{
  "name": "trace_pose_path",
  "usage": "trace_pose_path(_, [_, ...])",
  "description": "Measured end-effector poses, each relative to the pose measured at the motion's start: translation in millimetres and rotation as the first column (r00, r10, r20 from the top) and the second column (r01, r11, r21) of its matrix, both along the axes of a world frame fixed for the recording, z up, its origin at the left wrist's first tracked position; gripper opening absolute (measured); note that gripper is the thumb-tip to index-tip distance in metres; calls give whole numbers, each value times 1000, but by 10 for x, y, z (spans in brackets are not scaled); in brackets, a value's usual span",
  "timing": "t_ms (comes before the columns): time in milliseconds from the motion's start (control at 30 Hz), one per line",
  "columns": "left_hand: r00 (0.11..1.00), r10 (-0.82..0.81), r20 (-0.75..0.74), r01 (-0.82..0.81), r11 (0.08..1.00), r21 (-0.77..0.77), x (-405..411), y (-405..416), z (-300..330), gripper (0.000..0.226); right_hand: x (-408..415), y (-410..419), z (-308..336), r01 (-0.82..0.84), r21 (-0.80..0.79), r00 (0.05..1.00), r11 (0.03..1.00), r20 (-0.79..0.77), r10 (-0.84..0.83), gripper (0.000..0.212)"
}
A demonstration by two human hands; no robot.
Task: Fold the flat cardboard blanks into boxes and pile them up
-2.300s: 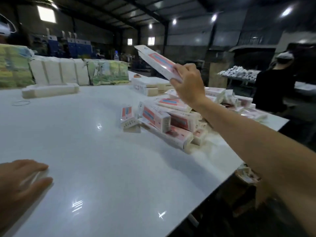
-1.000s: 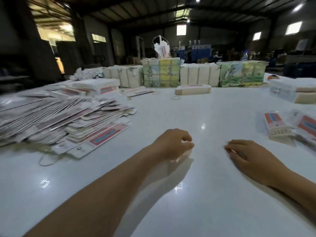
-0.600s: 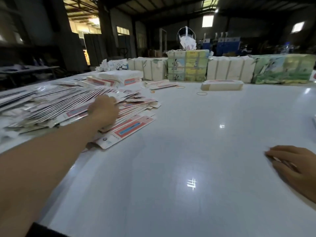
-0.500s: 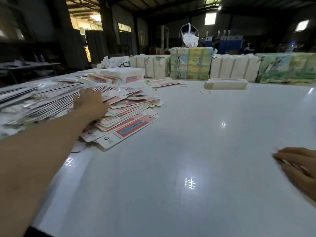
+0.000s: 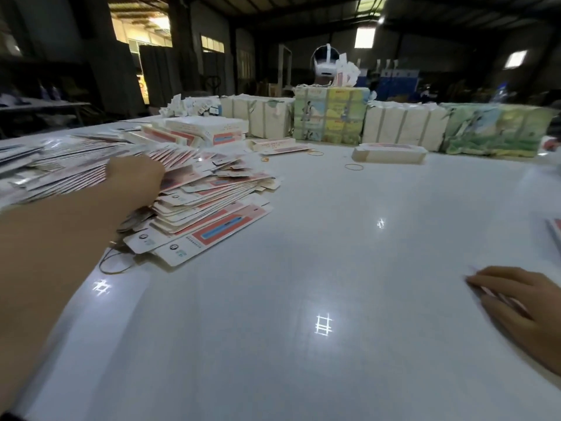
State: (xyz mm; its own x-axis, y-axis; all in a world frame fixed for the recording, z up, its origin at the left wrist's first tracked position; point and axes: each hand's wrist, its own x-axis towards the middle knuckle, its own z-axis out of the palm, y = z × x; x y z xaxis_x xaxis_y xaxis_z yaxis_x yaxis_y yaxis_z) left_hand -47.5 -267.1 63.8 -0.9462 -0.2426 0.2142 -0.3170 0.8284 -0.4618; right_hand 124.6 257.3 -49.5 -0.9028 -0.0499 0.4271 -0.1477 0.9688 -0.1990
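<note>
Since half a second ago, left hand (image 5: 133, 180) has sunk into the blanks (image 5: 194, 196) heaped at table's (image 5: 303, 299) left, its grasp hidden; right hand (image 5: 522, 305) rests released, fingers flat

The table (image 5: 303, 344) has a smooth, glossy white top that mirrors the ceiling lamps as bright spots. The flat blanks (image 5: 209, 205) heaped on it are thin printed cardboard, white with red and blue panels, faintly sheened. At the far edge, wrapped bundles (image 5: 403, 129) look like matt cream paper, and neighbouring packs (image 5: 331, 117) carry shiny printed film. A thin rubber band (image 5: 353, 167) lies nearby.
</note>
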Motion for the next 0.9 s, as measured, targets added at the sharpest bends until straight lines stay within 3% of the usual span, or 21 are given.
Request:
trace_pose_path(100, [982, 2, -190, 1, 1000, 19, 58, 161, 136, 19, -41, -231, 268, -9, -60, 1000, 998, -12, 8, 23])
trace_pose_path(233, [911, -205, -358, 267, 954, 134, 334, 907, 284, 20, 21, -212, 310, 29, -32, 997, 999, 76, -26, 28])
trace_pose_path(300, [778, -473, -414, 542, 838, 61, 626, 1448, 218, 26, 36, -230, 364, 8, -86, 996, 996, 84, 0, 28])
trace_pose_path(367, [608, -661, -440, 741, 672, 16, 961, 2008, 34, 29, 70, -253, 422, 34, -346, 999, 937, 24, -28, 25])
trace_pose_path(400, [517, -734, -441, 812, 584, -20, 1127, 2275, -80, 31, 78, -251, 447, 49, -582, 999, 812, 33, -36, 24])
trace_pose_path(433, [414, -793, -446, 865, 496, -78, 1296, 2527, -169, 32, 101, -272, 508, 64, -818, 997, 572, 76, -3, 28])
trace_pose_path(467, [309, -844, -438, 902, 406, -146, 1444, 2751, -241, 32, 117, -282, 563, 113, -953, 989, 281, 134, 58, 34])
trace_pose_path(500, [242, -878, -414, 922, 340, -183, 1590, 2938, -289, 29, 153, -282, 601, 179, -983, 976, 46, 183, 116, 38])
trace_pose_path(533, [183, -903, -389, 935, 283, -216, 1700, 3081, -344, 27, 187, -264, 624, 224, -972, 966, -64, 213, 150, 38])
trace_pose_path(600, [126, -915, -382, 952, 219, -212, 1839, 3262, -455, 29, 243, -230, 650, 252, -962, 961, -106, 235, 147, 28])
trace_pose_path(733, [161, -834, -528, 985, 167, 36, 1778, 3272, -660, 40, 260, -203, 657, 209, -970, 973, -127, 192, 129, 23])
trace_pose_path(800, [247, -814, -526, 963, 147, 225, 1705, 3204, -672, 59, 248, -215, 662, 190, -976, 973, -101, 174, 148, 20])
trace_pose_path(900, [421, -811, -405, 850, 198, 488, 1643, 3129, -636, 85, 245, -234, 654, 119, -992, 968, -29, 109, 224, 25])
